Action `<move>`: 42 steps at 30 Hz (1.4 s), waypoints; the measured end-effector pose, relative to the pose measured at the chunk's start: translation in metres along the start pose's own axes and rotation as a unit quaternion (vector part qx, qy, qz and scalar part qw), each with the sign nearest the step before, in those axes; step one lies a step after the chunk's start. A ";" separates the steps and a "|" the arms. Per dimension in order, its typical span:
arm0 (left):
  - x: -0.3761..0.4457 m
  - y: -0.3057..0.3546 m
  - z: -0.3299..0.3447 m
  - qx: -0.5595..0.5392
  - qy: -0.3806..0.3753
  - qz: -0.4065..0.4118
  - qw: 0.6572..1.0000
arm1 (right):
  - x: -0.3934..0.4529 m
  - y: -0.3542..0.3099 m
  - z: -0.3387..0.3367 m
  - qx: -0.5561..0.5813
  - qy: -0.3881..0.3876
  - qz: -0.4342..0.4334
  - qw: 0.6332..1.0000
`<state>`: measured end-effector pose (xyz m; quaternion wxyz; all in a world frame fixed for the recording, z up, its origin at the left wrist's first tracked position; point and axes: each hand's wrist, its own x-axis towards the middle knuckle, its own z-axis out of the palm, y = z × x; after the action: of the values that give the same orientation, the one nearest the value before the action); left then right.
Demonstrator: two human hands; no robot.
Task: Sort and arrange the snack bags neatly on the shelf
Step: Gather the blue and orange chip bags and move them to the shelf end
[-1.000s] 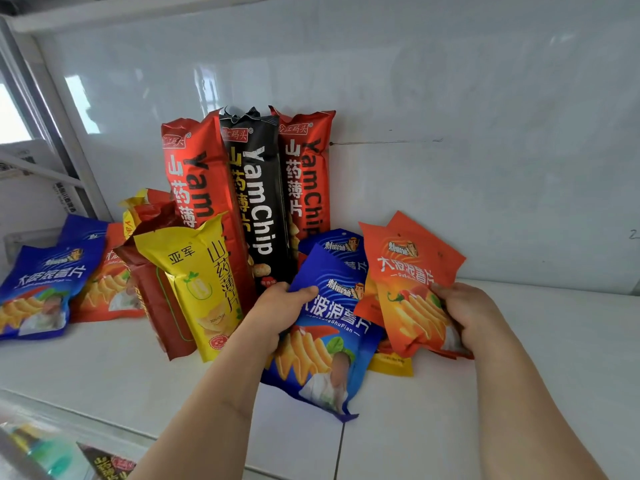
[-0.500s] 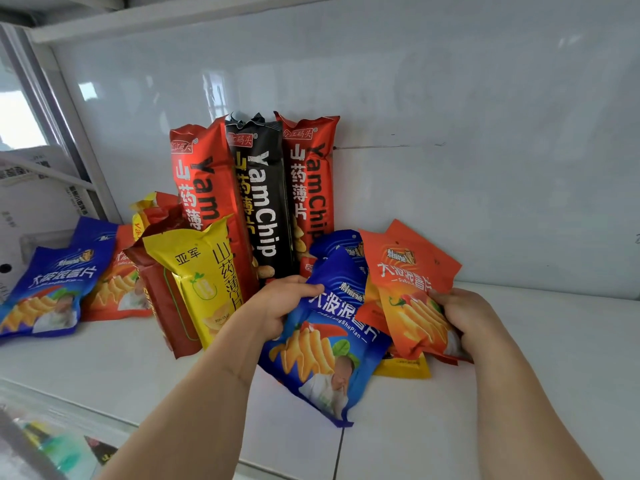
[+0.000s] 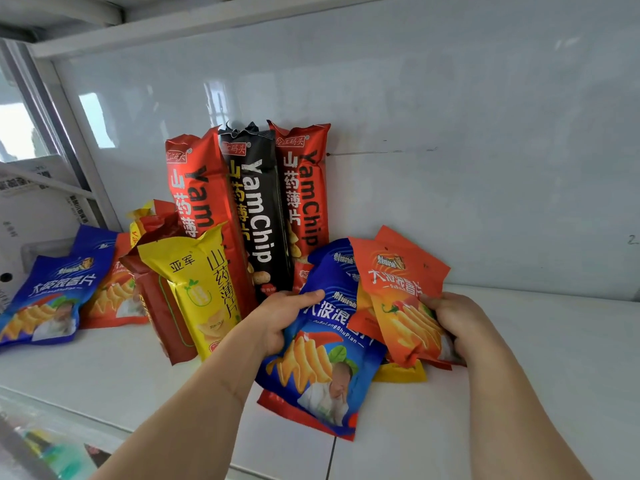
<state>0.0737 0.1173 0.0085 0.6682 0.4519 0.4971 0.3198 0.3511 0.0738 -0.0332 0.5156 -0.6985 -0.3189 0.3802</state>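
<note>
Two hands are sorting: left hand (image 3: 280,318) fingers are clamping a glossy blue foil crisp bag (image 3: 322,351) at shelf (image 3: 554,358) centre, right hand (image 3: 453,318) fingers clamping an orange foil crisp bag (image 3: 398,292) at three o'clock of it. Next, I judge, they are needing separating by colour.

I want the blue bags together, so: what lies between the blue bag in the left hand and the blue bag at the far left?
The leaning yellow bag and brown-red bag stand between the held blue bag and the far-left blue bag, with an orange bag beyond them.

"YamChip" on the black bag (image 3: 258,209)
</note>
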 end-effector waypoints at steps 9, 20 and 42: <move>-0.006 -0.009 -0.007 -0.004 0.071 0.064 0.995 | -0.013 -0.001 -0.009 0.122 -0.009 -0.021 0.992; -0.025 -0.011 0.005 0.234 0.235 0.220 0.917 | -0.039 0.004 -0.026 0.145 -0.009 -0.039 0.989; -0.033 -0.009 0.004 -0.018 0.075 0.084 0.994 | -0.040 0.000 -0.028 0.114 -0.008 -0.032 0.993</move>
<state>0.0678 0.0832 0.0129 0.6083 0.4543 0.5002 0.4165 0.3547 0.0272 -0.0201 0.6016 -0.6215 -0.2993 0.4029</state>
